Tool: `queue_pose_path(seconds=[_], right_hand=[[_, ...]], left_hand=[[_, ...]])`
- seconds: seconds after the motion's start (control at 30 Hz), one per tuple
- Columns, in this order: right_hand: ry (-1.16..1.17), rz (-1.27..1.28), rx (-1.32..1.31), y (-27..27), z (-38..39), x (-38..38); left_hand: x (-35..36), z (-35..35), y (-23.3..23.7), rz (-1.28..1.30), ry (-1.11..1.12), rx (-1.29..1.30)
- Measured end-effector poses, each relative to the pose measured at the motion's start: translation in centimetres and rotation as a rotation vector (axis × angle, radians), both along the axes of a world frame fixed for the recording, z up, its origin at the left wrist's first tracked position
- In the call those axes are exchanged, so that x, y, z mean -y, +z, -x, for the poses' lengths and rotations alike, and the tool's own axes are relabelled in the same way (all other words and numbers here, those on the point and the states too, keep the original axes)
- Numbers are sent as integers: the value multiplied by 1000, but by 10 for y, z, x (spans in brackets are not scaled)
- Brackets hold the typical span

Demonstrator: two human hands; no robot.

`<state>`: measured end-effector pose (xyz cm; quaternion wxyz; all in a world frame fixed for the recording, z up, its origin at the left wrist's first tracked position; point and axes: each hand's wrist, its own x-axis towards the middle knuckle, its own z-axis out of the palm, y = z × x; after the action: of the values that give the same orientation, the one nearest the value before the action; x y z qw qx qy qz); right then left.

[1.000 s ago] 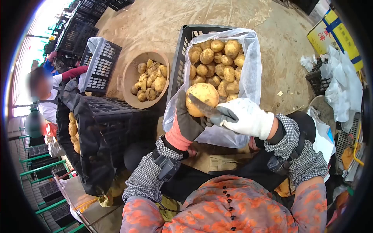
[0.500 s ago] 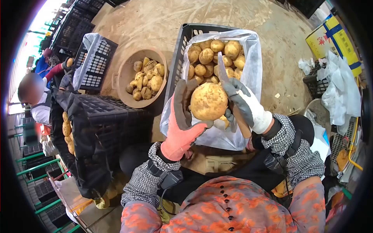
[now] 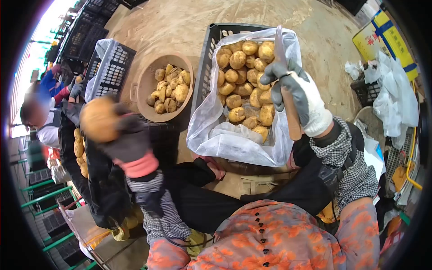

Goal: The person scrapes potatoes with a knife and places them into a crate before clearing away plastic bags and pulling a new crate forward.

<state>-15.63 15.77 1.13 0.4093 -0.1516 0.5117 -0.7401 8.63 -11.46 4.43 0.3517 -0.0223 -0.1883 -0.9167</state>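
Note:
My left hand point(image 3: 128, 139), in a grey and pink glove and blurred by motion, grips a large potato point(image 3: 99, 119) over the black-lined crate point(image 3: 105, 180) on the left. My right hand point(image 3: 299, 96), in a white and grey glove, is closed around the wooden handle of a knife point(image 3: 290, 112), whose blade points up. That hand is above the right edge of a crate lined with white plastic point(image 3: 234, 150), which holds several potatoes point(image 3: 238, 60).
A brown basin point(image 3: 142, 101) with several small potatoes stands between the crates. At the far left a co-worker in dark clothes point(image 3: 51, 119) sits beside another crate point(image 3: 110, 72). Plastic bags point(image 3: 382, 103) and a yellow box point(image 3: 387, 40) are on the right.
My left hand has carried the large potato from above the white-lined crate to the left. My right hand and the knife have moved slightly up and to the right, away from it.

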Motion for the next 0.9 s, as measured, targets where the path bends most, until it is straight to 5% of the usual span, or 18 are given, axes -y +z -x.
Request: queue_pose_path(seconds=[0.07,0.13,0.2,0.27,0.3,0.4,0.47,0.5,0.53,0.6,0.67,0.7,0.73,0.9], right_hand=[[7,86,13,10,3,-8],[-21,66,-8,22,2,-15],[6,81,-66,29,4,-22],[-21,37,-51,36,7,-25],[-12,82,-58,36,8,-26],[-24,140,-71,36,17,-28],[-35,145,80,35,22,-26],[-88,170,94,37,23,-23],[-73,249,126,27,27,-21],[-61,204,222,33,30,-25],[-98,159,233,43,33,-22],[-23,416,300,34,39,-24],[-47,179,263,37,37,-27],[-42,327,238,23,37,-25]], left_hand=[[4,-10,22,236,-58,-110],[-7,-3,19,358,36,43],[-23,16,-11,339,111,431],[-49,44,-46,518,-120,989],[-64,67,-65,810,-273,1016],[-83,101,-139,1446,-651,1188],[-84,124,-176,1454,-957,1333],[-55,111,-264,2014,-907,1086],[-52,114,-300,1798,-814,1174],[-65,131,-340,2369,-1114,1247],[-71,133,-352,2406,-1219,1325],[-72,133,-355,2402,-1245,1340],[-70,133,-358,2395,-1253,1357],[-61,133,-343,2082,-1068,1347]])
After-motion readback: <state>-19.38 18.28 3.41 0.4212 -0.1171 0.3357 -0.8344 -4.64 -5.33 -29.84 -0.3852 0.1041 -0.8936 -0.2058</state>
